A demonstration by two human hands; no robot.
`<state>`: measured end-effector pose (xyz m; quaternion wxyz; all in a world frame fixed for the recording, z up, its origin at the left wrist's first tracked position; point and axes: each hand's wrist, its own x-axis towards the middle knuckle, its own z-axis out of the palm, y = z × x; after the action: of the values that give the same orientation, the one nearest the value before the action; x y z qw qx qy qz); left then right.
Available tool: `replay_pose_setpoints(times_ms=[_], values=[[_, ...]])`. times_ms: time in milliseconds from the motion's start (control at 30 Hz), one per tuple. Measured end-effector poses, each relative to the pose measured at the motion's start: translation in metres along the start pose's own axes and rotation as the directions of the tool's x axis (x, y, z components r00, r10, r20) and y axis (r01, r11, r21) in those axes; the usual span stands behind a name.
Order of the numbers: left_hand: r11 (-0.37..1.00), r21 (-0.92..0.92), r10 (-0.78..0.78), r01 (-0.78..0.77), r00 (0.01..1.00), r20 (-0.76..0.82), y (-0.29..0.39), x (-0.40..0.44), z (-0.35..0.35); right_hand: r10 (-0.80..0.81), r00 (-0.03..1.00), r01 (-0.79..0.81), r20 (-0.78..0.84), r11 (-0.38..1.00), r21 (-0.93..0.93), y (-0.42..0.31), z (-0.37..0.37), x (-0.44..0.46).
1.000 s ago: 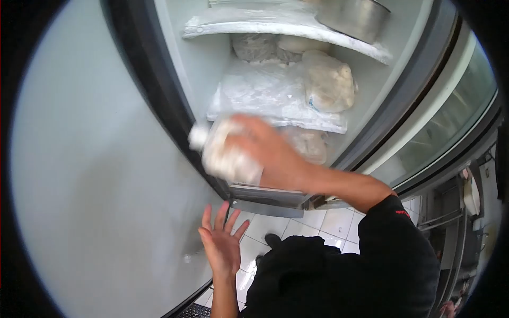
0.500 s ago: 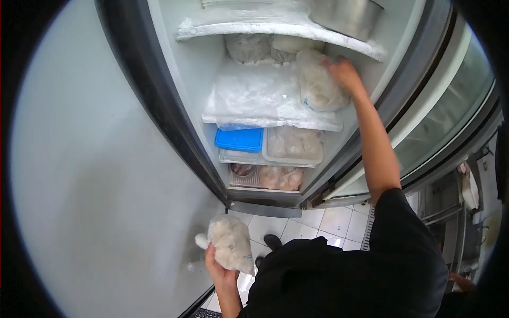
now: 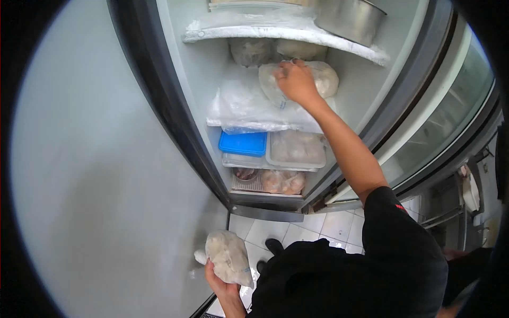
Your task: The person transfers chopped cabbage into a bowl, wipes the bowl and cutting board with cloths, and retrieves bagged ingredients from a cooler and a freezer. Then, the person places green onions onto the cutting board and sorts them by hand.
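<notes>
My left hand [image 3: 224, 286] is wrapped round a clear plastic bag of pale frozen food [image 3: 229, 254], held low outside the freezer beside the open door. My right hand [image 3: 298, 80] reaches onto the frosted middle shelf. Its fingers are closed on the loose plastic of a second clear bag [image 3: 325, 79], which has pale lumps inside; the fingertips are partly hidden. This bag lies on its side upon an ice-covered plastic sheet [image 3: 246, 108]. Behind it rest two more bags, a greyish one [image 3: 250, 51] and a pale one [image 3: 301, 49].
A steel pot [image 3: 352, 21] stands on the frosty upper shelf [image 3: 286, 33]. Below are a blue-lidded box [image 3: 243, 143], a tub of bagged food [image 3: 297, 148] and a bag of pinkish pieces [image 3: 283, 182]. The freezer door [image 3: 106, 175] hangs open at left. Another person's arm [image 3: 450, 310] shows at lower right.
My right hand has moved left along the shelf, and the bag there has tipped from upright onto its side. My left hand with its bag sits slightly lower in view.
</notes>
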<state>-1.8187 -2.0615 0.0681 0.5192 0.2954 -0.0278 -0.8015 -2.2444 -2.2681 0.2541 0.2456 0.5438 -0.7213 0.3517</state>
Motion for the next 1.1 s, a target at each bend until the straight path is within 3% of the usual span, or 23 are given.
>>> replay_pose_setpoints(times_ms=[100,200,300,400,500,600,667,700,800,900,1000,1067,1100], values=[[0.999,-0.018,0.050,-0.050,0.998,-0.038,0.001,-0.007,-0.003,0.118,0.972,-0.080,0.203,0.980,-0.185,0.048,-0.008,0.025],[0.997,-0.030,0.066,-0.068,0.996,-0.054,0.005,-0.015,-0.001,0.201,0.811,-0.133,0.549,0.978,-0.161,0.107,-0.001,0.070],[0.997,-0.016,0.079,-0.080,0.995,-0.053,0.005,-0.017,0.000,0.144,0.693,-0.059,0.707,0.988,-0.143,0.100,-0.016,0.084],[0.995,-0.004,0.096,-0.096,0.994,-0.053,0.005,-0.015,-0.009,0.183,0.619,-0.151,0.763,0.982,-0.113,0.090,-0.012,0.081],[0.994,-0.033,0.102,-0.105,0.992,-0.068,0.005,-0.015,-0.011,-0.074,0.778,0.111,0.624,0.994,-0.022,0.108,0.005,0.066],[0.990,-0.073,0.111,-0.117,0.990,-0.090,0.004,-0.019,-0.010,-0.116,0.885,0.154,0.452,0.987,-0.048,0.108,0.010,0.050],[0.987,-0.102,0.117,-0.126,0.989,-0.093,0.005,-0.022,-0.009,-0.200,0.951,0.215,0.237,0.976,-0.039,0.123,0.022,0.042],[0.987,-0.094,0.119,-0.126,0.990,-0.081,0.006,-0.023,-0.009,-0.240,0.963,0.247,0.119,0.968,-0.041,0.131,0.027,0.042],[0.990,-0.054,0.132,-0.134,0.991,-0.037,0.008,-0.025,-0.014,-0.030,0.991,0.005,0.130,0.982,0.189,0.066,-0.045,0.024],[0.991,0.044,0.123,-0.123,0.992,0.000,0.011,-0.022,-0.018,-0.229,0.970,0.243,-0.084,0.881,0.406,0.033,-0.071,-0.009],[0.985,0.126,0.120,-0.119,0.993,0.000,0.015,-0.022,-0.013,-0.274,0.958,0.282,-0.087,0.836,0.471,-0.005,-0.086,-0.035],[0.965,0.210,0.146,-0.157,0.987,0.064,0.018,-0.035,-0.020,-0.309,0.951,0.260,-0.001,0.800,0.540,-0.030,-0.099,-0.056],[0.978,0.162,0.123,-0.132,0.990,0.065,0.022,-0.041,-0.025,-0.265,0.960,0.164,0.093,0.797,0.581,-0.043,-0.100,-0.071]])
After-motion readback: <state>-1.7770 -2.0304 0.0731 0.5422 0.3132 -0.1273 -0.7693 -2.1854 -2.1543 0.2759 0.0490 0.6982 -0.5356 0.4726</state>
